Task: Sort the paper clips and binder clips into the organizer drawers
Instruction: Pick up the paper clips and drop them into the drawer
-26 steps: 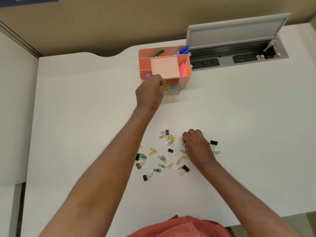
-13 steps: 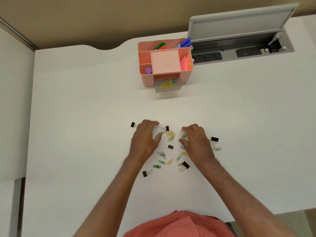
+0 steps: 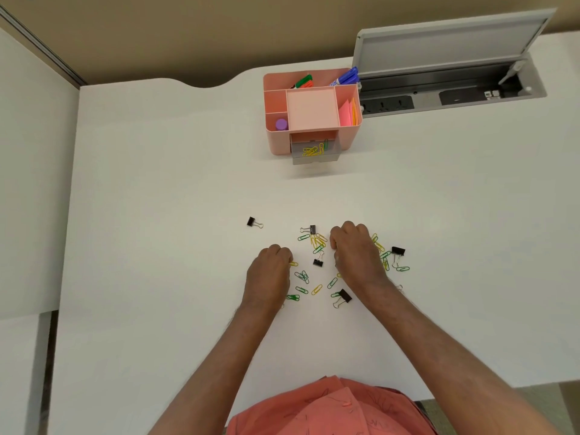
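The white surface [image 3: 157,215] fills most of the frame. The pink organizer [image 3: 314,120] sits at the upper middle, its clear drawer [image 3: 315,152] pulled out with paper clips inside. My right hand [image 3: 356,255] is curled over the clips at the middle; I cannot tell what it holds. My left hand [image 3: 270,271] pinches a yellow paper clip [image 3: 294,264], half hidden. Binder clips [image 3: 345,296] lie among them.

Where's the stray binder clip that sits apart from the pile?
Head view: the stray binder clip lies alone on the desk, left of the pile and beyond the left hand.
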